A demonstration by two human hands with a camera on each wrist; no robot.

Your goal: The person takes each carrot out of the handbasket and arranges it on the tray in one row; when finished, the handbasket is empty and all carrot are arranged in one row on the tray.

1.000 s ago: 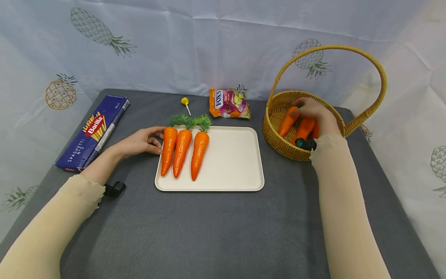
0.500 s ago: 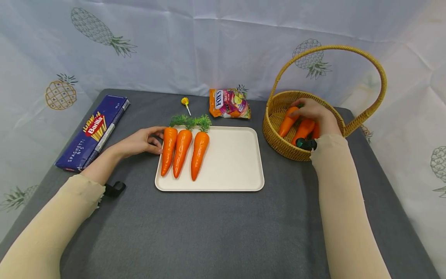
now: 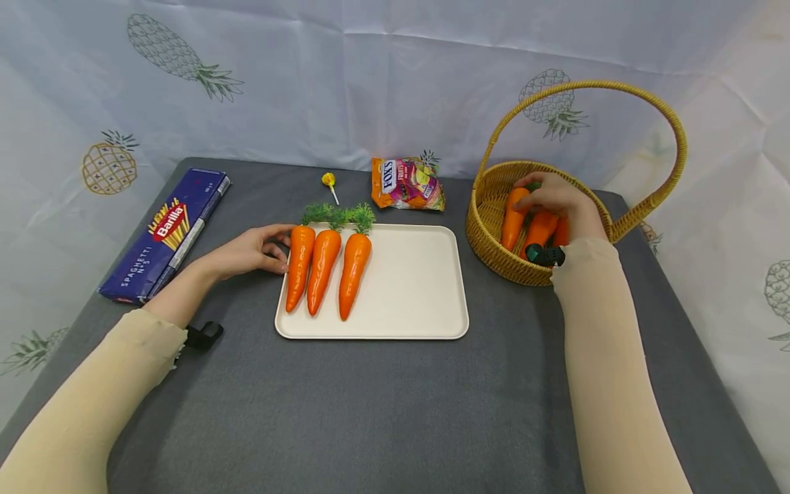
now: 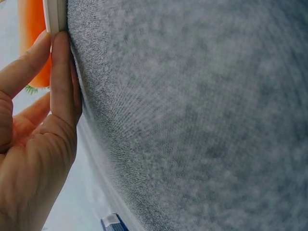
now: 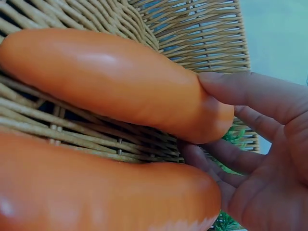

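My left hand (image 3: 249,252) pinches the left edge of the cream tray (image 3: 410,285); in the left wrist view its thumb and fingers meet at the tray's rim (image 4: 55,17). On the tray's left half lie three carrots, the outermost carrot (image 3: 300,267) close by that hand, with leafy tops over the far rim. My right hand (image 3: 558,195) reaches into the wicker basket (image 3: 509,264) and grips a carrot (image 5: 115,79) near its leafy end, thumb on one side and fingers on the other. Another carrot (image 5: 110,187) lies below it in the right wrist view.
A blue spaghetti box (image 3: 166,237) lies left of the tray. Behind the tray are a yellow lollipop (image 3: 329,181) and a candy bag (image 3: 407,183). The basket's tall handle (image 3: 580,84) arches above my right hand. Grey cloth (image 3: 370,412) covers the table.
In the basket, the carrot in my right hand has turned, its tip swinging a little to the right. My left hand, the tray and its carrots stay as they were.
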